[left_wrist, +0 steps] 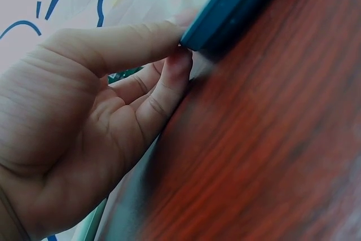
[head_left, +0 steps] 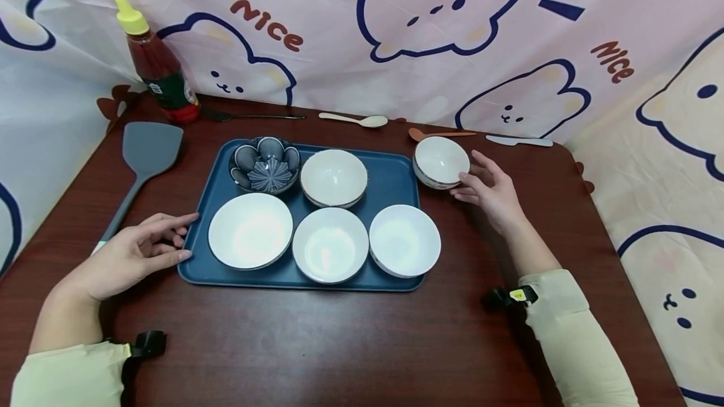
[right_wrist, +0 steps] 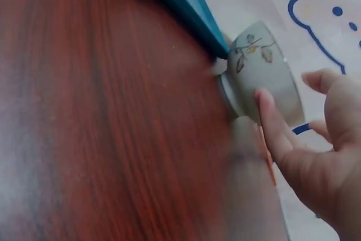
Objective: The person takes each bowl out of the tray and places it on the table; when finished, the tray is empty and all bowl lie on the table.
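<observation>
A small white bowl (head_left: pixel 441 161) with a leaf print on its side (right_wrist: pixel 259 66) stands on the dark wooden table just off the right end of the blue tray (head_left: pixel 390 181). My right hand (head_left: pixel 466 181) lies beside it with relaxed fingers. In the right wrist view the thumb tip (right_wrist: pixel 264 101) touches the bowl's wall while the other fingers stay apart from it. My left hand (head_left: pixel 183 234) rests at the tray's left edge, and its fingertips (left_wrist: pixel 175 55) touch the tray's rim (left_wrist: pixel 237 4) without closing round it.
On the tray stand a blue patterned bowl (head_left: pixel 264 164) and several white bowls (head_left: pixel 330 244). Along the back lie a red sauce bottle (head_left: pixel 158 68), a grey spatula (head_left: pixel 147 149), a white spoon (head_left: pixel 356 120) and a wooden spoon (head_left: pixel 438 134). A printed cloth backdrop surrounds the table.
</observation>
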Motion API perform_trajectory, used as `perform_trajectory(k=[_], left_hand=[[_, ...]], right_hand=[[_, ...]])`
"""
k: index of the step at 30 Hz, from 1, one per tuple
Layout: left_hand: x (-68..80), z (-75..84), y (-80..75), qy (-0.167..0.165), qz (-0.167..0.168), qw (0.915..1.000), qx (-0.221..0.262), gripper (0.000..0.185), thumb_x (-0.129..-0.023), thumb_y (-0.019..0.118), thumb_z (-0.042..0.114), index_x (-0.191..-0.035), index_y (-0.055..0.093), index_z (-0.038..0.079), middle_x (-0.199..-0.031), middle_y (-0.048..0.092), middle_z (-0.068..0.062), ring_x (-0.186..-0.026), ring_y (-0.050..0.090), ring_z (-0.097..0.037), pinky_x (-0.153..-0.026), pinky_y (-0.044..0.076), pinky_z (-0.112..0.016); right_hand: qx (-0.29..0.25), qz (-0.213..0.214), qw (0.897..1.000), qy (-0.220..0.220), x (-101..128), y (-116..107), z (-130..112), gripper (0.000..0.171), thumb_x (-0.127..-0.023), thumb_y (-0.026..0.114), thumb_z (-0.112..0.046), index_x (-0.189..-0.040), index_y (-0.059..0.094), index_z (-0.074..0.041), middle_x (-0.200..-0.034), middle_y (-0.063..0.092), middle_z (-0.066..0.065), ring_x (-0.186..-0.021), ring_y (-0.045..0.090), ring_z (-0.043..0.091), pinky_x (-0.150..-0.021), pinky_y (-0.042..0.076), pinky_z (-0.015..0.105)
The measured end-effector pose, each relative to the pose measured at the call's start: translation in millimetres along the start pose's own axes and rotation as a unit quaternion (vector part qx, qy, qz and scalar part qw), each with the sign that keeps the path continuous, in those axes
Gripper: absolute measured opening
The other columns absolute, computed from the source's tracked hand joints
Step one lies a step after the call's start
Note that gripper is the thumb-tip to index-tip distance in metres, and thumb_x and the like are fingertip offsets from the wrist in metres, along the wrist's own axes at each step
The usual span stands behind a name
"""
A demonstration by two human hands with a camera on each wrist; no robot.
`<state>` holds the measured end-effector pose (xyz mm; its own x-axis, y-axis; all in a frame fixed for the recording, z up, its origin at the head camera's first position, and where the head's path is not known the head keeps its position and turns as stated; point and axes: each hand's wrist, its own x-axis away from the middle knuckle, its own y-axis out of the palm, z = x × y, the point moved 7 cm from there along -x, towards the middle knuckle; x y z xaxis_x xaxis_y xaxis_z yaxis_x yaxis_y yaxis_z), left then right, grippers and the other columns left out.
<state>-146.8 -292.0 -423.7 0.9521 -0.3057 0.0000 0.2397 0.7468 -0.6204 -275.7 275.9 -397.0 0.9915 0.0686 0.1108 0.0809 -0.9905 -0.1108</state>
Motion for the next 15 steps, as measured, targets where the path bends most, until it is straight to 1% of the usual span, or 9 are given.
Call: perform_trajectory(k=[4,6,7,8,11,15], left_hand=[[1.3,-0.5,0.1,-0.005,-0.001,1.0000,-0.003,0.057,-0.093,0.071,0.011,-0.146,0.049,0.006,-0.112,0.051,0.003,-0.097,0.050,-0.001,-0.074,0.047,-0.009],[1.0,-0.2,-0.1,-0.007,-0.001,0.9999,-0.007,0.057,-0.093,0.071,0.012,-0.146,0.050,0.007,-0.112,0.051,0.003,-0.097,0.049,0.000,-0.074,0.046,-0.009],[0.8,0.1,-0.2,-0.007,-0.002,0.9999,-0.009,0.057,-0.093,0.071,0.013,-0.146,0.050,0.007,-0.112,0.051,0.003,-0.097,0.049,0.000,-0.074,0.047,-0.009],[0.5,0.4,-0.3,-0.007,-0.002,0.9999,-0.009,0.057,-0.093,0.071,0.013,-0.146,0.050,0.008,-0.112,0.051,0.003,-0.097,0.049,0.000,-0.074,0.047,-0.009],[0.0,0.8,-0.8,-0.006,-0.001,0.9999,-0.012,0.056,-0.093,0.071,0.013,-0.146,0.050,0.008,-0.112,0.052,0.003,-0.098,0.049,0.000,-0.074,0.047,-0.009],[0.7,-0.2,-1.2,-0.008,-0.001,0.9999,-0.011,0.057,-0.093,0.071,0.014,-0.146,0.050,0.009,-0.112,0.052,0.003,-0.098,0.049,0.000,-0.074,0.047,-0.010]], right_hand=[[0.006,0.021,0.999,-0.035,9.9,-5.4,-6.8,0.064,-0.095,0.067,-0.010,-0.152,0.039,-0.013,-0.129,0.048,0.014,-0.075,0.073,0.013,-0.071,0.060,0.026],[0.006,0.027,0.999,-0.042,15.8,-8.0,-8.8,0.060,-0.095,0.067,-0.009,-0.150,0.044,-0.012,-0.122,0.052,0.010,-0.074,0.073,0.013,-0.070,0.060,0.025],[-0.003,0.028,0.999,-0.044,18.8,-8.9,-9.5,0.058,-0.095,0.067,-0.008,-0.148,0.045,-0.011,-0.120,0.054,0.009,-0.074,0.073,0.013,-0.070,0.060,0.026],[-0.010,0.028,0.999,-0.045,21.8,-9.5,-10.4,0.057,-0.094,0.067,-0.007,-0.147,0.046,-0.011,-0.118,0.055,0.009,-0.074,0.073,0.014,-0.071,0.060,0.026],[-0.004,0.025,0.999,-0.043,29.3,-9.4,-14.0,0.053,-0.095,0.067,-0.010,-0.145,0.049,-0.012,-0.119,0.058,0.009,-0.076,0.073,0.014,-0.072,0.060,0.026],[0.011,-0.006,0.999,-0.035,37.4,-3.6,-18.4,0.053,-0.097,0.066,-0.013,-0.146,0.048,-0.008,-0.123,0.059,0.008,-0.079,0.073,0.014,-0.074,0.059,0.026]])
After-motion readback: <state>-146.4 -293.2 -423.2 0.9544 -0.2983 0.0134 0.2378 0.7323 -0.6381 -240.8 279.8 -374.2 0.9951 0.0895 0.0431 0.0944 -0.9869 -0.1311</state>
